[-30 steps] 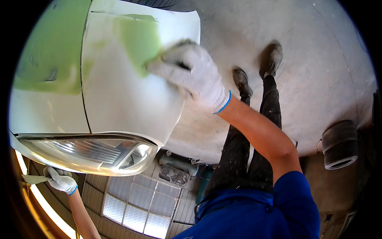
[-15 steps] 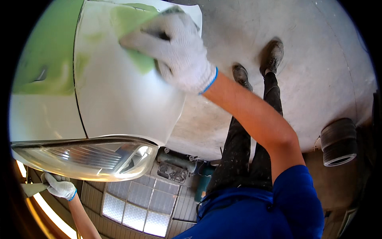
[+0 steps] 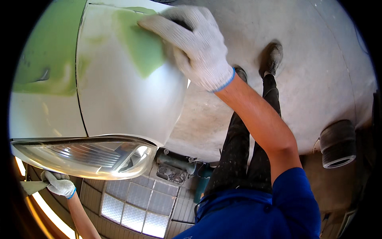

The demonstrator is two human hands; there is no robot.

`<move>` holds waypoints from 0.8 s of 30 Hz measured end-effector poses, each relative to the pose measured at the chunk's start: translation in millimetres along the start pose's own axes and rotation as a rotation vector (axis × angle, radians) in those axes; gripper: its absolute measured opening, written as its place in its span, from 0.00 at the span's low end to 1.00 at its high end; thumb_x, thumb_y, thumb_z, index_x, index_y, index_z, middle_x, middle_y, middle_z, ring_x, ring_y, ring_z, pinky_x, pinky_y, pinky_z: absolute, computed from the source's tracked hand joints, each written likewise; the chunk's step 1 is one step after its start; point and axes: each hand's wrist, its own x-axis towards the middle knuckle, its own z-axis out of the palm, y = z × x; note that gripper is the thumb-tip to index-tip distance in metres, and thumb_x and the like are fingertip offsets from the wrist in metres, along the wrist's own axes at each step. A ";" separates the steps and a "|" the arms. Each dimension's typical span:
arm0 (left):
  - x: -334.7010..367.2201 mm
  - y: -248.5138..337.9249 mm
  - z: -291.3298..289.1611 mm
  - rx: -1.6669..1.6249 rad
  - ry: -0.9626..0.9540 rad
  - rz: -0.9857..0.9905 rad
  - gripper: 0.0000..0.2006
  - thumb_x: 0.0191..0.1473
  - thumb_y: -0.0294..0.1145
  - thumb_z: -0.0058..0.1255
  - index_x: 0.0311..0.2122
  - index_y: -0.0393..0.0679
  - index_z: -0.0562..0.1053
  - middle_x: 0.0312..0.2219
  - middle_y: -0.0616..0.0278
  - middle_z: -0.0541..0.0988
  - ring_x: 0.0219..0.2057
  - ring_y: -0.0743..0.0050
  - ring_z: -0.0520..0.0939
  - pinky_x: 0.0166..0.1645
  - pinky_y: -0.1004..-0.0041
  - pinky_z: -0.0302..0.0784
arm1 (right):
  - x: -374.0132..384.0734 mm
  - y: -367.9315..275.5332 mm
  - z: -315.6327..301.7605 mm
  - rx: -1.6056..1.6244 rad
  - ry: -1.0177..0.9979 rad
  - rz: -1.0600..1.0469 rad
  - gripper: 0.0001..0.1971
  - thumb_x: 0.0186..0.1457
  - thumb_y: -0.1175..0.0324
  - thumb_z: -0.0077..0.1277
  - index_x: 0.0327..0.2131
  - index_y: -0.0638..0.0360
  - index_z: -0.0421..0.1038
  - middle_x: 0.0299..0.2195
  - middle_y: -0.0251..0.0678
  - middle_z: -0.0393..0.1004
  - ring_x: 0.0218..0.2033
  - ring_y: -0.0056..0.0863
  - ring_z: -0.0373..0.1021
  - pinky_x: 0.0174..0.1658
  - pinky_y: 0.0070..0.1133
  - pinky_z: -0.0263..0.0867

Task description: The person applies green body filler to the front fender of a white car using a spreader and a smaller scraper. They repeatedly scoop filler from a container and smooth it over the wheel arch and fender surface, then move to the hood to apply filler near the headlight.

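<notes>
My right hand [image 3: 199,47], in a white knit glove with a blue cuff, is bent over the outer edge of a white car body panel [image 3: 119,103]. Its thumb or a finger reaches onto a light green patch [image 3: 143,44] of filler. The other fingers curl down out of sight, and what they hold is hidden. At the lower left, beyond the headlight [image 3: 91,159], my left hand [image 3: 59,185] wears a matching glove. Its fingers close on a pale grey-green flat piece [image 3: 34,187].
Left of the panel gap lies another panel with a larger green area [image 3: 47,51]. Concrete floor [image 3: 310,79] spreads to the right, with my shoes [image 3: 272,57] and stacked tyres [image 3: 338,143]. A teal cylinder [image 3: 202,185] and a gridded window [image 3: 139,203] show lower down.
My right hand has slid right across the panel, uncovering more of the green patch. A dark flat edge seen under it earlier is now hidden. My left hand has barely moved.
</notes>
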 end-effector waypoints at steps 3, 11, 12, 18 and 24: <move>-1.6 -0.1 2.6 0.002 0.016 0.008 0.14 0.64 0.35 0.47 0.25 0.50 0.60 0.12 0.77 0.54 0.12 0.89 0.52 0.15 0.80 0.46 | 13.8 -1.2 16.6 0.000 0.096 0.018 0.19 0.47 0.73 0.53 0.42 0.36 0.80 0.36 0.26 0.74 0.38 0.35 0.69 0.44 0.34 0.63; 15.2 -20.1 -15.9 0.091 -0.024 0.247 0.12 0.64 0.36 0.48 0.28 0.50 0.63 0.13 0.78 0.55 0.11 0.89 0.53 0.14 0.81 0.47 | -6.3 -7.9 30.4 0.034 -0.007 0.009 0.20 0.46 0.72 0.53 0.44 0.36 0.79 0.37 0.25 0.72 0.40 0.34 0.67 0.47 0.35 0.62; 19.2 -24.7 -20.7 0.107 -0.041 0.294 0.11 0.63 0.35 0.49 0.29 0.50 0.64 0.13 0.78 0.56 0.11 0.89 0.53 0.14 0.81 0.47 | -22.3 -12.8 31.3 0.079 -0.018 0.037 0.21 0.45 0.73 0.53 0.44 0.36 0.79 0.37 0.25 0.72 0.40 0.34 0.67 0.47 0.34 0.62; 17.7 -26.6 -19.8 0.046 0.013 0.192 0.09 0.63 0.36 0.47 0.30 0.50 0.65 0.13 0.78 0.56 0.12 0.90 0.52 0.15 0.81 0.47 | -83.6 -40.8 -2.1 0.129 -0.199 0.061 0.24 0.43 0.73 0.55 0.46 0.36 0.79 0.36 0.25 0.71 0.40 0.33 0.67 0.45 0.33 0.64; 6.0 -8.0 -3.6 0.042 0.022 0.080 0.10 0.64 0.34 0.47 0.29 0.50 0.63 0.12 0.78 0.55 0.11 0.90 0.51 0.14 0.81 0.47 | -9.3 -2.3 -4.8 0.086 -0.091 0.024 0.22 0.43 0.73 0.55 0.44 0.39 0.80 0.36 0.27 0.71 0.38 0.33 0.67 0.44 0.33 0.65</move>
